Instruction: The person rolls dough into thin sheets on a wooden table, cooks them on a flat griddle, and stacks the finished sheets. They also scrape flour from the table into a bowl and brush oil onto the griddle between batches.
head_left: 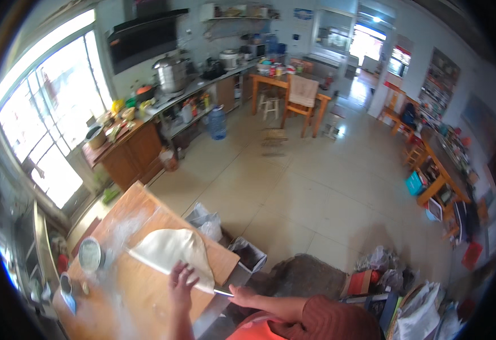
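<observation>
Risks are noted first. A slim, pale tool [223, 292] is gripped in the closed fingers of the right hand [241, 296], and its far end is directed at the near corner of the dough sheet [168, 249]. Whether an edge is carried by it cannot be told; if so, the left hand [181, 279] could be cut, being placed close by. The left fingers are spread and loosely curled, with nothing seen held; whether the dough is touched cannot be determined. Tearing could be caused by a snag of the tool, and sticking by thin flour beneath. The round bowl [91, 255] is placed near the left side and could be knocked by a careless sweep.

The dough is laid flat on the wooden tabletop [146, 289], towards its right side. It is judged soft and pliable; it is cream-white, smooth and broad, with rounded margins. The wood is tan and streaked with white flour [126, 226].
</observation>
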Demonstrator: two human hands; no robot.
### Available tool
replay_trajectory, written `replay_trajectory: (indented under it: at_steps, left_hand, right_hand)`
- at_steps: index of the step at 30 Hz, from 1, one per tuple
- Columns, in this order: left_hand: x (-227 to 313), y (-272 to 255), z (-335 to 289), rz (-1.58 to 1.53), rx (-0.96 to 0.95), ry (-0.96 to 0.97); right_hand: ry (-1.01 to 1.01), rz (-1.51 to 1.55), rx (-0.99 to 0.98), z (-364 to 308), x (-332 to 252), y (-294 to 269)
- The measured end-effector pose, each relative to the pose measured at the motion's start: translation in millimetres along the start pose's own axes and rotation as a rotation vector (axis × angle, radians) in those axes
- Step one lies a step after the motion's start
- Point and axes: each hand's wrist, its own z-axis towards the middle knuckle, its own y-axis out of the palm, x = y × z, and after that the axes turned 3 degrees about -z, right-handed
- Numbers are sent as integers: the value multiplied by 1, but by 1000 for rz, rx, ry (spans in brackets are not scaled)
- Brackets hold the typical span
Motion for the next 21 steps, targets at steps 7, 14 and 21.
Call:
replay_trajectory:
  at_steps: [7, 14, 21]
  left_hand:
    - [-142, -181, -204, 178, 584, -399]
    - [-171, -386, -583, -28, 1394, -143]
    - [-19, -407, -964, 648, 2363, 305]
  right_hand:
    - [75, 65, -331, -25, -37, -23]
    - [-572, -162, -569, -82, -158, 57]
    - [-888, -532, -1179, -155, -400, 236]
